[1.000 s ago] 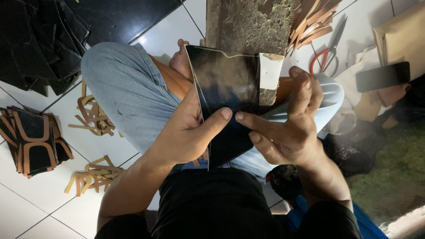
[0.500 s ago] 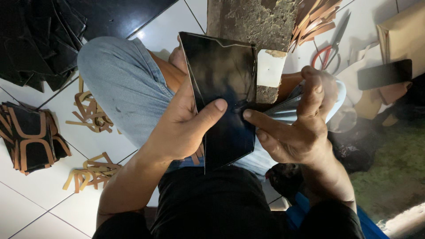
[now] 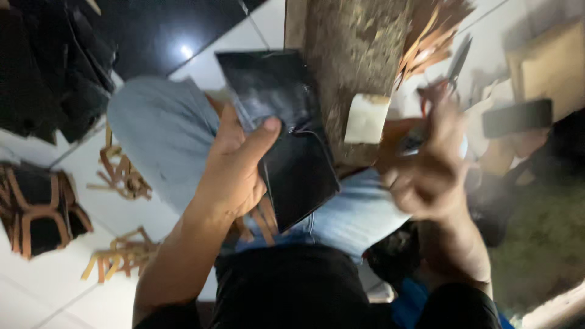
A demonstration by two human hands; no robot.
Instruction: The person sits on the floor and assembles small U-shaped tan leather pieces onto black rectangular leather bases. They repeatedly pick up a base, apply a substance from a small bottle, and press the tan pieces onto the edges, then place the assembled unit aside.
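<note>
A floor-level leather craft workshop: white floor tiles [image 3: 36, 292] strewn with tan leather offcut strips [image 3: 122, 173] at nine o'clock, stacked black cut leather pieces [image 3: 49, 79] at ten, red-handled scissors [image 3: 454, 67] at two, a rough stone work block [image 3: 356, 61] at twelve.

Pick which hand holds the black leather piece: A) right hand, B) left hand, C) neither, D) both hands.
B: the left hand pins the black leather piece under its thumb, while the blurred right hand is off to the side, apart from it.
</note>
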